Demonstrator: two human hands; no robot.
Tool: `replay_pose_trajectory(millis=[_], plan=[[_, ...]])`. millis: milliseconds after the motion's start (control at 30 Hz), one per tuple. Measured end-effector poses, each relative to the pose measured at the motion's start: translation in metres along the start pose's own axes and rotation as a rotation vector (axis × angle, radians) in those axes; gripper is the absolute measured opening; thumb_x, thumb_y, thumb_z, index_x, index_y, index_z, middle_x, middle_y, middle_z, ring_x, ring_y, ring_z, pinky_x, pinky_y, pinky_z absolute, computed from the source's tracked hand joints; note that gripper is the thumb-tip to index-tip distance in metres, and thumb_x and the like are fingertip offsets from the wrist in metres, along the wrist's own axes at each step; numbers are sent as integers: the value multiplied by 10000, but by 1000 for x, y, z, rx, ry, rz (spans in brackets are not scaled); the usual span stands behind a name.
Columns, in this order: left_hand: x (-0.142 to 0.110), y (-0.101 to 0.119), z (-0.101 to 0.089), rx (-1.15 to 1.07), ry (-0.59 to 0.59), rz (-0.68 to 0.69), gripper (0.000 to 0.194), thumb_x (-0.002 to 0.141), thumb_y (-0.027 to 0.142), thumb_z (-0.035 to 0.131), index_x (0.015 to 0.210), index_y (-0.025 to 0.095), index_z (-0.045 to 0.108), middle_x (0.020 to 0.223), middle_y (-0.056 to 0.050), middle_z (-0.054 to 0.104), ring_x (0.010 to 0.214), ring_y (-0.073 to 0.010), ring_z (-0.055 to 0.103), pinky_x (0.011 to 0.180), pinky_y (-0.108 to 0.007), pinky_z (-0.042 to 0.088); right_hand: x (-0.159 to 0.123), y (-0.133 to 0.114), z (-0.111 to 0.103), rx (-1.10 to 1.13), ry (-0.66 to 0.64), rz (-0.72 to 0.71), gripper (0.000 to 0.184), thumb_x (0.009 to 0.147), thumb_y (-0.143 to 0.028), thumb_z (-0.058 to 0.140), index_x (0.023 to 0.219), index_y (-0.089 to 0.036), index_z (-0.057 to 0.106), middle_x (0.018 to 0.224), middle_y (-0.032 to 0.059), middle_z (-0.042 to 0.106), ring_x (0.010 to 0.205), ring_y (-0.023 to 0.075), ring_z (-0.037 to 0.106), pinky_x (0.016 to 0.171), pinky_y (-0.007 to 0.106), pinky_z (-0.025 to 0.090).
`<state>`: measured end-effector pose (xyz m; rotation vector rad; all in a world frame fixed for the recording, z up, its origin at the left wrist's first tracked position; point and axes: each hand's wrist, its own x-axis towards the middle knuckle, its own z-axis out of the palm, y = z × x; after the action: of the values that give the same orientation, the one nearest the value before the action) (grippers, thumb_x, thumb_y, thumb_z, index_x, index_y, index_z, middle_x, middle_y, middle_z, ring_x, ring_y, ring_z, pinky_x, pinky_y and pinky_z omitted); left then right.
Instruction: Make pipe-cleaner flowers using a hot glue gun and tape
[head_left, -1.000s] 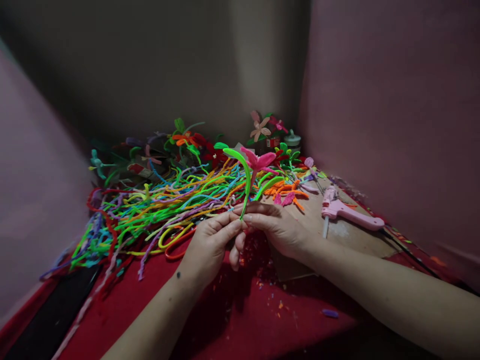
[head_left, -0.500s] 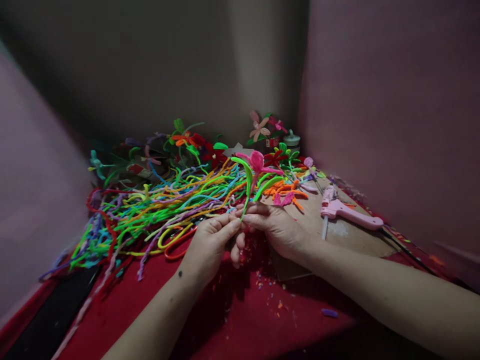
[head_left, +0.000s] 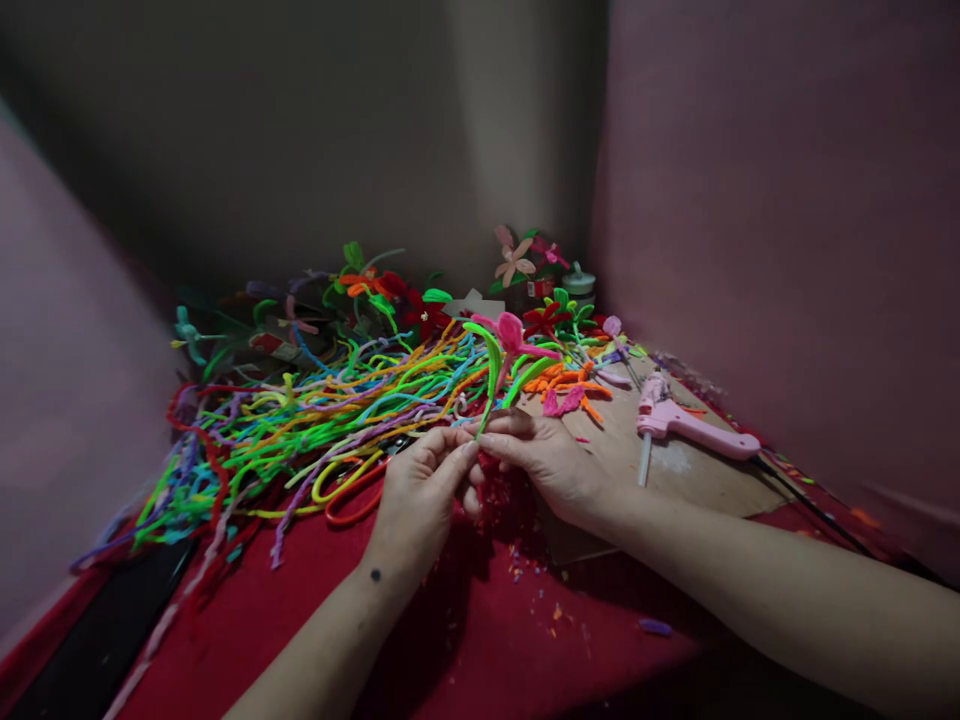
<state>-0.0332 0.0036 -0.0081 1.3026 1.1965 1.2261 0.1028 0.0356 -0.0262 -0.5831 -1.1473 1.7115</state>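
Note:
A pipe-cleaner flower point(head_left: 511, 335) with pink petals and long green leaves stands upright between my hands. My left hand point(head_left: 424, 490) pinches the lower end of its green stem between thumb and forefinger. From the other side, my right hand point(head_left: 551, 455) closes on the same stem, fingertips against those of the left. The bottom of the stem is hidden by my fingers. Just beyond my hands lie loose orange petals point(head_left: 570, 380) and a pink pipe-cleaner piece point(head_left: 562, 401).
Many coloured pipe cleaners point(head_left: 360, 400) heap up on the left, with red-and-yellow-handled scissors point(head_left: 352, 505) at their near edge. A pink glue gun point(head_left: 690, 428) rests on a cardboard sheet point(head_left: 697, 480) at right. Finished flowers point(head_left: 514, 262) and a lidded jar point(head_left: 579, 285) stand along the wall.
The flower has dipped a little and turned, so its pink petals face differently. Both hands keep their pinch on the stem. The view has shifted slightly.

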Motion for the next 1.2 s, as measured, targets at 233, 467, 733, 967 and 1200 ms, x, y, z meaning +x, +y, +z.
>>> replay_pose_trajectory(millis=[233, 467, 733, 967, 1200], plan=[[2, 6, -1, -256, -72, -126, 189, 755, 256, 643, 656, 132, 540, 474, 75, 477, 312, -19, 344, 336, -179, 431, -2, -5, 3, -62, -22, -56, 237, 673, -340, 713, 862, -199, 730, 792, 12, 681, 777, 152, 622, 772, 307, 470], [2, 4, 2, -301, -68, -122, 154, 773, 233, 629, 690, 130, 551, 509, 70, 486, 332, -16, 341, 350, -181, 457, 0, -1, 0, -124, 9, -135, 126, 698, -281, 697, 804, -239, 749, 933, 14, 668, 920, 165, 606, 888, 321, 446], [3, 2, 2, -350, -117, -118, 141, 781, 234, 631, 709, 134, 564, 531, 65, 491, 341, -14, 352, 353, -178, 463, 0, -3, -2, -263, 40, -208, 107, 721, -232, 662, 798, -239, 736, 889, 6, 662, 929, 170, 595, 938, 346, 404], [2, 5, 0, -388, -182, -202, 149, 774, 250, 644, 718, 128, 578, 505, 70, 469, 318, -7, 309, 296, -160, 432, -2, -6, -6, -334, -51, -211, 168, 774, -242, 612, 892, -221, 729, 870, 23, 679, 990, 206, 583, 899, 341, 419], [3, 0, -6, -412, -276, -266, 178, 769, 269, 638, 676, 141, 559, 488, 57, 496, 299, -29, 361, 287, -185, 448, -2, -12, -2, -309, -75, -152, 165, 774, -279, 604, 846, -215, 738, 850, 17, 680, 892, 186, 599, 890, 328, 410]])
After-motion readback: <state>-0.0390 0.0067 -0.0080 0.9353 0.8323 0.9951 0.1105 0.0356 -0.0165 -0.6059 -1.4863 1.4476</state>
